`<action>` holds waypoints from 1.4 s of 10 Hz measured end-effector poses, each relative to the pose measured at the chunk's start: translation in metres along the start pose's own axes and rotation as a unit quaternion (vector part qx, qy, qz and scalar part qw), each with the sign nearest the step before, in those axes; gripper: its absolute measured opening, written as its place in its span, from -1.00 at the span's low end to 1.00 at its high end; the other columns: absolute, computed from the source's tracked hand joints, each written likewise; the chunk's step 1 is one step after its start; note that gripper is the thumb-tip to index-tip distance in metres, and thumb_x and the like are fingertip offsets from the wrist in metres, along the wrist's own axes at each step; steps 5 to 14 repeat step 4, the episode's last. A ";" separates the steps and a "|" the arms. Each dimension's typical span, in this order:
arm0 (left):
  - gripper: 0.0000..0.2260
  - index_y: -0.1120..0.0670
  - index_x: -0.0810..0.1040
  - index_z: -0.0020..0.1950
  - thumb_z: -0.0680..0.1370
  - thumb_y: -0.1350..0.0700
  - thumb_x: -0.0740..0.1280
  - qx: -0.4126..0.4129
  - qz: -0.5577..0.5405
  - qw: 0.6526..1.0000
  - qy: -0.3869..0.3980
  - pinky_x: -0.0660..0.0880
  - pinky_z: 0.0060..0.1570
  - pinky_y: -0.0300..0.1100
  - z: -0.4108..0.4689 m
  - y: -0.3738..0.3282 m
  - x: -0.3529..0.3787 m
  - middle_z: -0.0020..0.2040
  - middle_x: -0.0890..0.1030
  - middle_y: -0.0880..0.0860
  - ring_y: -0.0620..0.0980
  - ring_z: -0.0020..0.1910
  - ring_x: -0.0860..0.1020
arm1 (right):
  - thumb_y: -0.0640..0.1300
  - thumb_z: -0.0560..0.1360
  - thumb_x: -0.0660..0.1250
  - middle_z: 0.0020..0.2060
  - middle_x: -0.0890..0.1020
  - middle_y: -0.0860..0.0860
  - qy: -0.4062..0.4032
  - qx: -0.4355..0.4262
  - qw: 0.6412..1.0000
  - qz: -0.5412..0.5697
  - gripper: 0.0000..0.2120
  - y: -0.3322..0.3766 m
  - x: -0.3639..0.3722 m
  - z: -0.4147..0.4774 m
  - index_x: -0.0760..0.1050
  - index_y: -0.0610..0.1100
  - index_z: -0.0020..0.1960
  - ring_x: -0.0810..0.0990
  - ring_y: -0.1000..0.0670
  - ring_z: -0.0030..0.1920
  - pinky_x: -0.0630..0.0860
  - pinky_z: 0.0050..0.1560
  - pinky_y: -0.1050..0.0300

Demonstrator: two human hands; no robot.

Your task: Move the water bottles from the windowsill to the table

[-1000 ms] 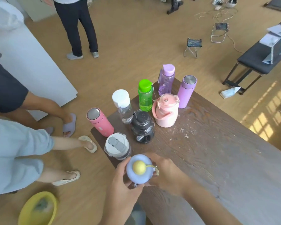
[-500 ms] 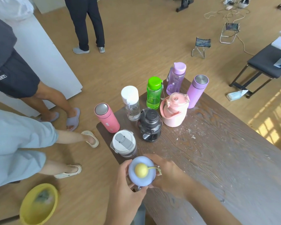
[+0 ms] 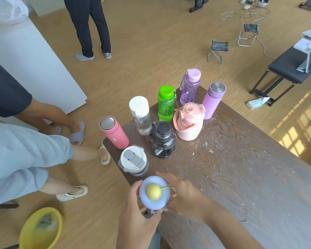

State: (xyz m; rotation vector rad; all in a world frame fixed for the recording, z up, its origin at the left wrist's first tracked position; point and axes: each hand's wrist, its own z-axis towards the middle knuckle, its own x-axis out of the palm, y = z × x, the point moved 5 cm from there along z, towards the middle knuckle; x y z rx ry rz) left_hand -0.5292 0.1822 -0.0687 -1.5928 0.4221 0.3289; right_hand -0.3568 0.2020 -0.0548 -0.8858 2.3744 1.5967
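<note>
A: Far left, a yellow basin point(image 3: 40, 229) on the floor, cut off by the bottom edge, contents too blurred to name.

B: On the counter point(image 3: 241, 177), the pink flask point(image 3: 114, 133) has a small pale mark low on its side, unreadable from here.

A: Next, the white-lidded tumbler point(image 3: 134, 161), the clear bottle point(image 3: 140, 115), the black jug point(image 3: 162, 139) with faint lettering I can't read.

B: Left hand point(image 3: 138, 221) and right hand point(image 3: 185, 194), each grip wrapped around the blue bottle point(image 3: 154, 193) at the counter's near corner. Only its lid shows; the body is hidden, and whether it's set down, perhaps, I can't tell.

A: Further right, green bottle point(image 3: 166, 103), pink jug point(image 3: 188, 121), two purple bottles behind.
</note>
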 end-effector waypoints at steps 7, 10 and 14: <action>0.00 -0.20 0.30 0.50 0.13 0.09 0.66 -0.072 -0.049 0.994 0.067 0.60 0.01 -0.41 -0.009 0.026 -0.001 0.41 0.48 -0.18 -0.30 0.32 0.53 | 0.00 0.41 0.54 0.46 0.20 0.31 -0.005 0.089 0.995 -0.047 -0.02 0.006 -0.040 -0.060 -0.06 0.36 0.53 0.11 0.19 0.51 0.12 0.51 0.12; 0.00 -0.20 0.30 0.50 0.13 0.09 0.66 -0.072 -0.049 0.994 0.067 0.60 0.01 -0.41 -0.009 0.026 -0.001 0.41 0.48 -0.18 -0.30 0.32 0.53 | 0.00 0.41 0.54 0.46 0.20 0.31 -0.005 0.089 0.995 -0.047 -0.02 0.006 -0.040 -0.060 -0.06 0.36 0.53 0.11 0.19 0.51 0.12 0.51 0.12; 0.00 -0.20 0.30 0.50 0.13 0.09 0.66 -0.072 -0.049 0.994 0.067 0.60 0.01 -0.41 -0.009 0.026 -0.001 0.41 0.48 -0.18 -0.30 0.32 0.53 | 0.00 0.41 0.54 0.46 0.20 0.31 -0.005 0.089 0.995 -0.047 -0.02 0.006 -0.040 -0.060 -0.06 0.36 0.53 0.11 0.19 0.51 0.12 0.51 0.12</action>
